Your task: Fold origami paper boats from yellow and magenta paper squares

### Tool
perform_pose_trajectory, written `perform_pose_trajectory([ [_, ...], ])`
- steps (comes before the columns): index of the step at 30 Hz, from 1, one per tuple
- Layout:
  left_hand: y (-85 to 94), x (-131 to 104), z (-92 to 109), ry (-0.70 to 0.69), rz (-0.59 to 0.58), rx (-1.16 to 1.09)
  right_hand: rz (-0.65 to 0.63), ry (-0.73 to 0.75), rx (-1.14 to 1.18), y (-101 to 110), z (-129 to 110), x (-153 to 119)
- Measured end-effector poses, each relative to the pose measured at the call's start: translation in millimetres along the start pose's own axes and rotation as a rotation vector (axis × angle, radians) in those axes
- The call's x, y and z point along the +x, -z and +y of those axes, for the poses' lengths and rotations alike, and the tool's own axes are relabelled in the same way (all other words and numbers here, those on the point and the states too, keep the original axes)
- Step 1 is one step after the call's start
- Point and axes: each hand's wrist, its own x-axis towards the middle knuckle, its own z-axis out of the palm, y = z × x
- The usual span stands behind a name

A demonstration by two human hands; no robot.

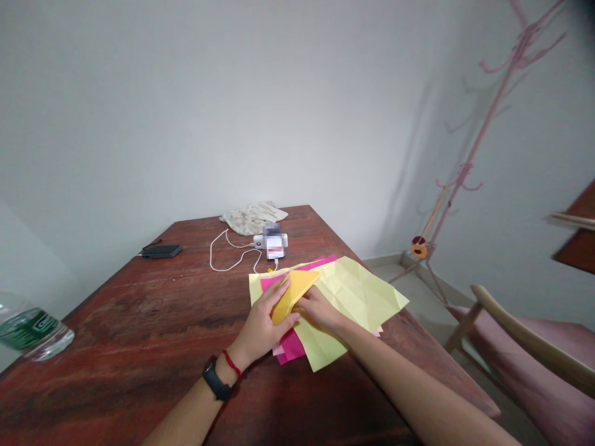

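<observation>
A folded piece of orange-yellow paper (300, 283), roughly triangular, is held just above a stack of sheets. My left hand (264, 314) grips its left side, the thumb along the near edge and the fingers over the top. At its right lower edge, my right hand (318, 305) has its fingers closed on the folded paper, the fingertips partly hidden behind it. Beneath both hands lie a creased pale yellow sheet (360, 291) and magenta sheets (292, 348), spread unevenly on the wooden table.
Beyond the papers, a phone (276, 248) leans on a white object with a white cable (211, 257). A crumpled cloth (251, 218) lies at the far edge. A dark power bank (161, 251) and a water bottle (35, 328) are leftward; a chair (520, 328) stands right.
</observation>
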Motion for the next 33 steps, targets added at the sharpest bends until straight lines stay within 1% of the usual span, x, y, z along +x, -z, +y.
perform_pose_trajectory([
  [3, 1.3, 0.8, 1.2, -0.001, 0.01, -0.012, -0.072, -0.009, 0.061, -1.0, -4.9, -1.1],
  [7, 1.3, 1.2, 1.3, 0.001, 0.026, -0.025, -0.097, -0.014, 0.091, -1.1, -8.7, -1.9],
  [13, 1.4, 2.1, -1.7, 0.05, 0.119, -0.079, -0.141, -0.049, 0.153, -0.7, -13.0, -2.5],
  [17, 3.2, 4.1, -5.2, 0.131, 0.179, -0.169, -0.117, -0.062, 0.144, -2.2, -23.1, -4.5],
  [20, 6.5, 6.8, -12.0, 0.171, 0.259, -0.223, -0.069, -0.065, 0.096, -2.0, -28.3, -4.9],
  [23, 14.6, 12.0, -24.5, 0.188, 0.391, -0.202, -0.012, -0.052, 0.068, -0.3, -27.3, -3.2],
  [25, 23.6, 16.6, -36.5, 0.202, 0.484, -0.183, 0.038, -0.044, 0.073, 0.9, -24.7, -1.3],
  [30, 53.1, 26.0, -75.0, 0.303, 0.702, -0.074, 0.114, 0.0, 0.043, 3.8, -19.3, 3.4],
  [33, 67.9, 27.2, -95.5, 0.351, 0.782, -0.004, 0.172, -0.003, 0.023, 5.4, -16.1, 5.6],
])
